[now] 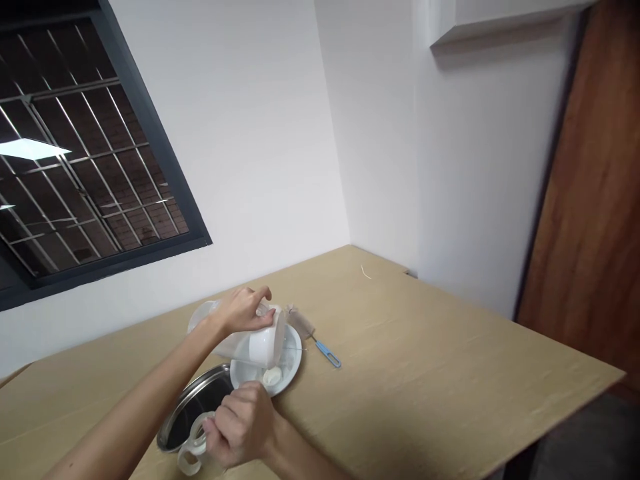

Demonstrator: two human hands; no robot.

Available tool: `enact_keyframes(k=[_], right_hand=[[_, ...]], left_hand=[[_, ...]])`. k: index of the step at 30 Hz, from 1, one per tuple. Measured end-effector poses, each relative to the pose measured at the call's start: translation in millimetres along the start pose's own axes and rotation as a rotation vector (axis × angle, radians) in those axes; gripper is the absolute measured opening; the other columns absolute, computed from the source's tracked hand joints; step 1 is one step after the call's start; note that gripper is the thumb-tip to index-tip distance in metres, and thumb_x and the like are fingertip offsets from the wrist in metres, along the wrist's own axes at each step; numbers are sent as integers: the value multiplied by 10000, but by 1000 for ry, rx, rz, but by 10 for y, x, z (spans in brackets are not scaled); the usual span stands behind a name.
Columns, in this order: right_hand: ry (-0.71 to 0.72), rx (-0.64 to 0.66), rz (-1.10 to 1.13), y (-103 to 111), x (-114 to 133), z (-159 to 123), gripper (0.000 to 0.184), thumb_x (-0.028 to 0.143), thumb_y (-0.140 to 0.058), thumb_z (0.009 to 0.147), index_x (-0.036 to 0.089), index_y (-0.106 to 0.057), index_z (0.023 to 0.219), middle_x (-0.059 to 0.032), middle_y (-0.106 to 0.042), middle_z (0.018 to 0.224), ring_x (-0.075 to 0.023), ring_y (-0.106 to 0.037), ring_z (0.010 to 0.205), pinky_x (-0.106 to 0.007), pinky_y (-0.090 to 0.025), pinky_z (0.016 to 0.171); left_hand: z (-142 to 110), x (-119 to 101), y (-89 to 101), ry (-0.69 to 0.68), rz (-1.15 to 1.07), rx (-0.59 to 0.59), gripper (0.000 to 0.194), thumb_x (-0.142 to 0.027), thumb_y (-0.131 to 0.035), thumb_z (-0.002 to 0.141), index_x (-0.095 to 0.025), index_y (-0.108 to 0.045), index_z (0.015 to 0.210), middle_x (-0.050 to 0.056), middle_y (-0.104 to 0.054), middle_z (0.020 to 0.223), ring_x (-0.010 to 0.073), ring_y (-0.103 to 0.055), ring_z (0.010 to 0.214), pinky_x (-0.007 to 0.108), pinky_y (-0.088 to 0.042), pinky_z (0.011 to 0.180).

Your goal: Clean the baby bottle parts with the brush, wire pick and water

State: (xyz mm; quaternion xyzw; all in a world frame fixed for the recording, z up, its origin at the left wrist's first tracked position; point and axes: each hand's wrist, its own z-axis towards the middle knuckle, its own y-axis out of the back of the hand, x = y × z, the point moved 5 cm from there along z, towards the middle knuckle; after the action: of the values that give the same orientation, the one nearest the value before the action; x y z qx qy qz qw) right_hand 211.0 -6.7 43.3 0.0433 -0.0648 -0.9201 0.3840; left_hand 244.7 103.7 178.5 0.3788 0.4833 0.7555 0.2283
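My left hand (pixel 245 310) is wrapped over a large translucent plastic jug (pixel 235 345), which lies tilted on its side above a white plate (pixel 296 363). The jug has a white band near its right end. On the plate rests a small white round piece (pixel 273 377). Lower down, my right hand (pixel 244 423) is closed in a fist. A translucent plastic ring-shaped part with a loop (pixel 190 459) sticks out at its thumb side, over the rim of a round metal tray (pixel 170 427). How the fingers grip that part is hidden.
Right of the plate lies a bottle brush (pixel 327 353) with a blue handle. A thin white strand (pixel 366 273) is on the wooden table (pixel 425 373) near the back corner. White walls and a barred window (pixel 90 153) stand behind; a brown wooden panel (pixel 590 200) is at right.
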Motion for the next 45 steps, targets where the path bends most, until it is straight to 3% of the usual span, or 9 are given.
enact_keyframes(k=[6, 14, 20, 26, 33, 39, 45], right_hand=[[-15, -111, 27, 42, 10, 5, 235, 253, -444, 729, 221, -354, 514, 47, -405, 388, -100, -331, 338, -297, -172, 419], [-30, -82, 17, 72, 23, 33, 229, 232, -472, 722, 213, -380, 514, 47, -444, 407, -96, -362, 361, -290, -222, 440], [-22, -136, 36, 50, 40, 24, 242, 246, -458, 751, 219, -374, 525, 48, -431, 404, -101, -340, 356, -297, -183, 435], [5, -182, 41, -2, 52, -25, 232, 256, -472, 762, 228, -385, 549, 61, -409, 411, -109, -326, 357, -298, -201, 431], [43, 37, -45, -94, 52, -134, 294, 347, -552, 779, 230, -367, 583, 62, -428, 461, -109, -443, 434, -260, -385, 497], [11, 55, -69, -61, 36, -153, 282, 327, -545, 799, 223, -381, 594, 46, -435, 486, -119, -480, 490, -251, -433, 514], [-3, 53, -89, -46, 41, -137, 297, 338, -563, 782, 220, -395, 568, 42, -440, 483, -115, -477, 472, -258, -433, 521]], left_hand=[[44, 157, 0, 44, 49, -16, 393, -459, -462, 863, -190, -600, 1114, 48, -677, 610, 272, -694, 675, 314, -462, 604], [-289, 542, -72, 119, 104, 58, 373, -450, -436, 875, -191, -590, 1095, 48, -681, 620, 273, -698, 696, 316, -460, 621], [-457, 428, -60, 70, 89, 122, 405, -459, -412, 881, -178, -577, 1122, 66, -706, 682, 283, -697, 715, 341, -470, 647], [-277, 170, -36, 58, -67, 48, 375, -482, -466, 855, -216, -567, 1099, -15, -595, 545, 215, -639, 606, 281, -425, 581], [56, -8, -32, 31, -76, -26, 385, -485, -476, 853, -219, -577, 1112, 0, -626, 587, 210, -640, 605, 269, -387, 550], [112, 167, -41, 75, 19, -12, 398, -485, -447, 871, -201, -582, 1117, 41, -690, 667, 240, -672, 642, 288, -406, 581], [-148, 495, -143, 164, 38, 45, 407, -485, -418, 882, -189, -574, 1114, 31, -653, 611, 251, -668, 655, 299, -412, 599]])
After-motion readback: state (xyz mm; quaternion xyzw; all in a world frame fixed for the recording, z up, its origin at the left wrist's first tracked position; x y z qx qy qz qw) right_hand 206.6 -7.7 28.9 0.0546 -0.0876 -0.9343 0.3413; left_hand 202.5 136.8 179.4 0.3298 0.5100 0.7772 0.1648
